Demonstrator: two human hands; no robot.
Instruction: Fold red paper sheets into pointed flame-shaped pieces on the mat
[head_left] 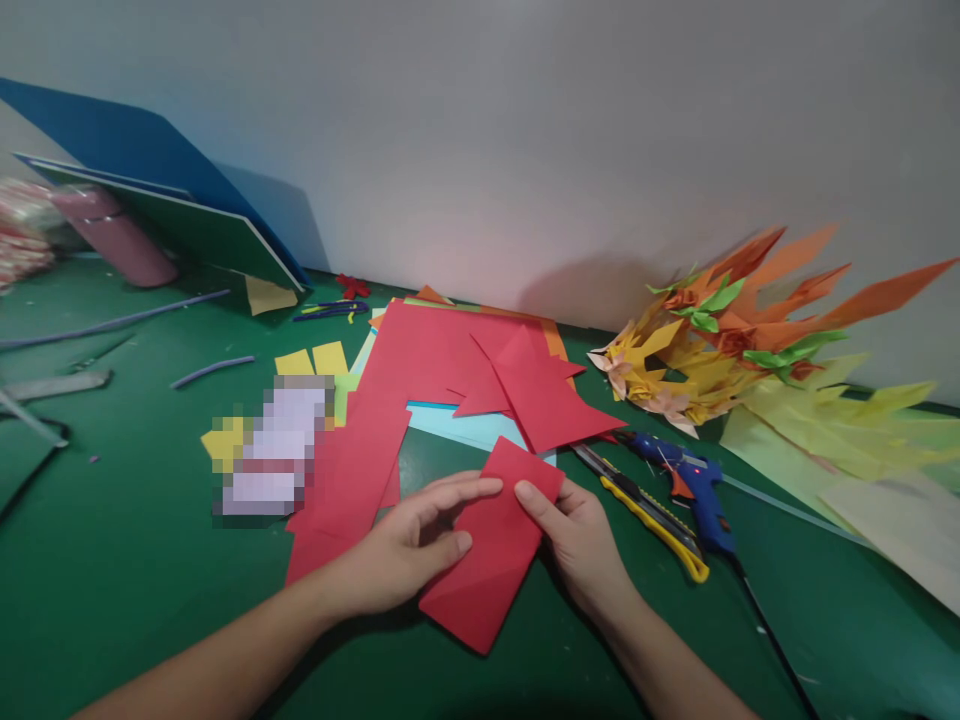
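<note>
A folded red paper rectangle (491, 560) lies tilted on the green table (112, 560) near the front edge. My left hand (409, 545) rests on its left side, fingers stretched over the paper and thumb pressing it. My right hand (577, 530) pinches its upper right edge, thumb on top and fingers curled under. Just beyond lie larger red paper sheets and offcuts (450, 370) over blue and orange sheets.
To the right of my right hand lie a yellow utility knife (652, 510) and a blue glue gun (694, 490) with its cord. Orange, yellow and green paper flowers (720, 340) are heaped against the wall. Boards (165, 200) lean at back left. Yellow scraps (315, 360) lie nearby.
</note>
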